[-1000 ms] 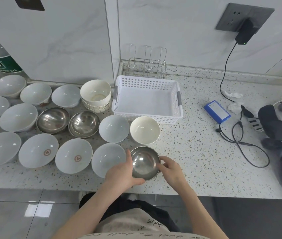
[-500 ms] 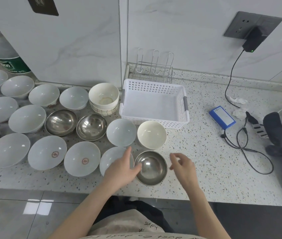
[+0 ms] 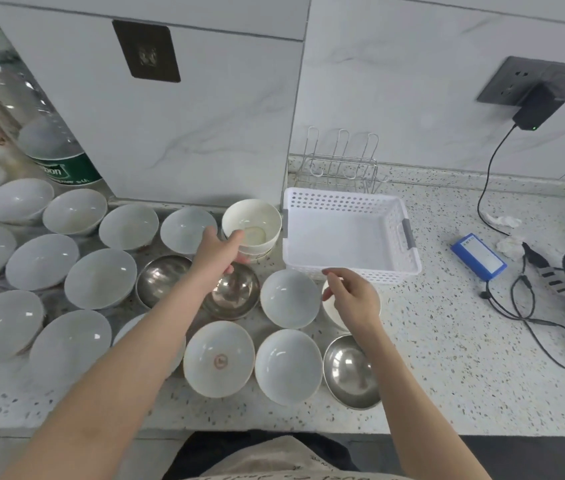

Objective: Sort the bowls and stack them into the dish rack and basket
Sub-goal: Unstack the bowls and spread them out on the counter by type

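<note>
- speckled counter (image 3: 447,341), bowls crowd the left.
- left hand (image 3: 217,252) grips cream bowl stack (image 3: 251,223): lift straight, clear the basket (image 3: 347,233) wall.
- right hand (image 3: 352,296) loosely curled, empty.

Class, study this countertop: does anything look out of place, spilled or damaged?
Nothing is spilled or broken. Only the crumpled tissues beside the blue box and the loose black cable on the counter look out of place among bowls.

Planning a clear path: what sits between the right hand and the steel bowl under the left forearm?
A white bowl sits between the right hand and that steel bowl, seen in the head view.
</note>
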A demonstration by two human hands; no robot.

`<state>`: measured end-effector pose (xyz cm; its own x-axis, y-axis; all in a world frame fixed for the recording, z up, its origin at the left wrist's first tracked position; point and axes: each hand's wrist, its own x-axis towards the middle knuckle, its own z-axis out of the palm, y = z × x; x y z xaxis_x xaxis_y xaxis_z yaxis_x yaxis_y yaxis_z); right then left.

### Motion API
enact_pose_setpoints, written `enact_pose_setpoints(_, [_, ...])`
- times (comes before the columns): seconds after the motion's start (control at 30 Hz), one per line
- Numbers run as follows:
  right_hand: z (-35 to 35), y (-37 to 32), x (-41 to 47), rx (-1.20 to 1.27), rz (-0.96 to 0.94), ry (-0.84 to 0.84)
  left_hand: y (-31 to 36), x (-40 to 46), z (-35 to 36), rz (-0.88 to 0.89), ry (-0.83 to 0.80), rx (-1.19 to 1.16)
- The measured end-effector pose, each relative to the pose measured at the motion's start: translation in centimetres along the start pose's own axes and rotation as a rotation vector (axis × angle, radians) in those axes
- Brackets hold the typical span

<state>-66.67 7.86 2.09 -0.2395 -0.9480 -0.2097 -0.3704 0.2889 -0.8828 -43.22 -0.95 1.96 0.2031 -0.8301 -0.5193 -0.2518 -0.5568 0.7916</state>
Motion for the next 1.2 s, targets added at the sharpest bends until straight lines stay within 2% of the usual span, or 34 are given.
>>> enact_pose_setpoints(0.1, [1.2,-0.5,0.2,0.023,0.031,-0.002,1.1,2.0,0.0,-0.023,-0.031,0.035])
enact_pose_setpoints(0.3, [2.4,0.1,0.3,0.076,0.111,-0.019,0.9,3.1,-0.1,0.06,-0.095,0.016])
enact_pose_setpoints(0.5, [3.4,0.6,0.1,0.133,0.167,-0.028,0.6,2.7,-0.3,0.086,-0.124,-0.091])
enact_pose_setpoints(0.67, [4.7,0.0,1.0,0.119,0.188,-0.052,0.7,2.9,-1.3,0.059,-0.22,-0.192])
enact_pose_setpoints(0.83, [7.0,-1.3,2.5,0.093,0.214,-0.105,-0.1,2.7,-3.5,0.055,-0.324,-0.436])
enact_pose_setpoints(1.03, [10.6,-4.2,4.7,-0.021,0.298,-0.157,-1.7,2.8,-6.8,0.049,-0.295,-0.564])
enact_pose_setpoints(1.2, [13.4,-5.4,6.5,-0.286,0.274,-0.129,-2.5,2.8,-9.4,0.075,-0.227,-0.56])
